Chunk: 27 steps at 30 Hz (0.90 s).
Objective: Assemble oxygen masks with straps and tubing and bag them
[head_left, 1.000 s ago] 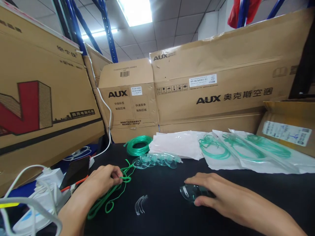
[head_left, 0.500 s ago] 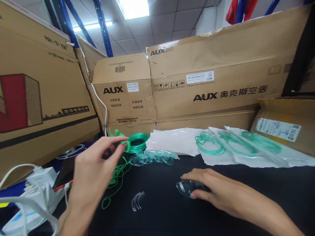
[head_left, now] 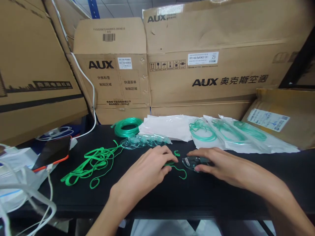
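Observation:
My left hand [head_left: 150, 167] is closed round a short green elastic strap [head_left: 181, 170], whose curled ends stick out past the fingertips over the black table [head_left: 157, 200]. Just to its right, my right hand [head_left: 216, 160] grips a clear mask [head_left: 190, 162] with a small pale label, fingers on top and thumb below. A tangle of green elastic [head_left: 98, 157] lies left of my left hand. Behind the hands rests a row of clear masks [head_left: 145, 141] in a bag.
Coiled green tubing [head_left: 120, 128] and a white packet [head_left: 167, 126] lie at the back, beside bagged tubing [head_left: 228, 134]. A phone [head_left: 55, 150] and white cables [head_left: 31, 193] occupy the left. Cardboard boxes [head_left: 209, 72] wall the rear.
My left hand has come from the back left down to the middle, beside my right hand, bringing green strap with it. The thin metal strips are no longer visible. The view has tilted downward.

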### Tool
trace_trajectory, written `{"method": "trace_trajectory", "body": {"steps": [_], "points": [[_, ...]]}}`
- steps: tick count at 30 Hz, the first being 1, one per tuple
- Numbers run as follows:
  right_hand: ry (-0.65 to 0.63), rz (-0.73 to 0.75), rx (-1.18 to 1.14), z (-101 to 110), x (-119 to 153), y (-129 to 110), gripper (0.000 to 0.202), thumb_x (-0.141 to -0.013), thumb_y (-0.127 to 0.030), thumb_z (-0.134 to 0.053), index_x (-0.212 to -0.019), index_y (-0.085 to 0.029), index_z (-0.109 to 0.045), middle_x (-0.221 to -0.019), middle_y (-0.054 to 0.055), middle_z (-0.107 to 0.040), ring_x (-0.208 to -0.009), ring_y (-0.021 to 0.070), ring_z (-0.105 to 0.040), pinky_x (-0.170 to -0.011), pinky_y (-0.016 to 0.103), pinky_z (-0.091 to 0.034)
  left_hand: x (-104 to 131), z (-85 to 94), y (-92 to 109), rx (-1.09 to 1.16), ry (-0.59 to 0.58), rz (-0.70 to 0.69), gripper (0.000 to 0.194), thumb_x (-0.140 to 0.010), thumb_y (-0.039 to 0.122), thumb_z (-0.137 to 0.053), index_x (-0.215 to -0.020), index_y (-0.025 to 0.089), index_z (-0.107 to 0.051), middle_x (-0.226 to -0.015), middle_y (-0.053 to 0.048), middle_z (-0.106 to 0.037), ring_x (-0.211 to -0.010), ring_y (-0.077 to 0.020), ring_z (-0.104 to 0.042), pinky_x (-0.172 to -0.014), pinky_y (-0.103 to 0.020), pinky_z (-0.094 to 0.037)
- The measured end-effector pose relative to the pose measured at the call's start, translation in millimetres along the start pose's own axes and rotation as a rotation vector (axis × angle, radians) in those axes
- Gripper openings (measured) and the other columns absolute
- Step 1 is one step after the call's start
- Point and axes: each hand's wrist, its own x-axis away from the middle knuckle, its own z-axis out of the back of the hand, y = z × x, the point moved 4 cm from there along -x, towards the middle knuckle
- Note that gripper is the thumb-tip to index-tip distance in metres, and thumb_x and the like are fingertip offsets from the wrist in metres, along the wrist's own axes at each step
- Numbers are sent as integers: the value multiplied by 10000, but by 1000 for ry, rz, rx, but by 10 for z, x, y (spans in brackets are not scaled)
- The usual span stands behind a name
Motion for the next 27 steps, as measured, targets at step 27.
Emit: {"method": "trace_trajectory", "body": {"steps": [27], "points": [[302, -23, 48, 431, 25, -261, 533, -959, -688, -589, -1421, -429, -642, -1436, -12, -705, -1346, 337, -620, -1086, 510, -508, -104, -81, 193, 197, 54, -63, 281, -1111, 281, -489, -1330, 344, -653, -1226, 16, -695, -1180, -190, -643, -1010, -318, -475]]}}
